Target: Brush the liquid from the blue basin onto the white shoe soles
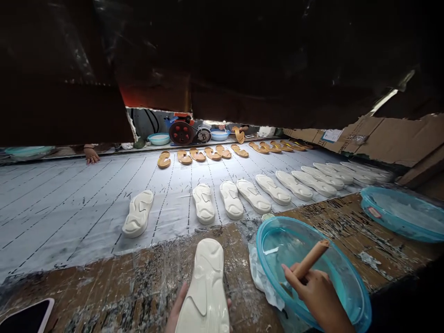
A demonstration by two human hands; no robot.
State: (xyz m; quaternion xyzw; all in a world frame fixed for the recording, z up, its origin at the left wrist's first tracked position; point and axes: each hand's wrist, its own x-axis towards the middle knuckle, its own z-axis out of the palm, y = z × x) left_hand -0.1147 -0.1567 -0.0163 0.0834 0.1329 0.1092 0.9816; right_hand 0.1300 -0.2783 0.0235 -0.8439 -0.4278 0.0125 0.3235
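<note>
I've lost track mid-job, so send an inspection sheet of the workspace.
Surface: brown bench, streaked with residue; lined white sheet beyond.
Job items: white soles in a row on the sheet, tan pieces behind; blue basin holding liquid.
Clutter: phone-like slab at lower left; crumpled whitish sheeting beside the basin.
Hands: left hand holds another sole; right hand grips a brown stick over the basin.
Cables: dark cables or hoses at the back.
Surroundings: dark panel overhead; cardboard right; pulley machine and co-worker's hand at the back.

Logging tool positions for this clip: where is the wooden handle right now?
In the head view's lower right, the wooden handle is in the right hand, over the blue bowl.
</note>
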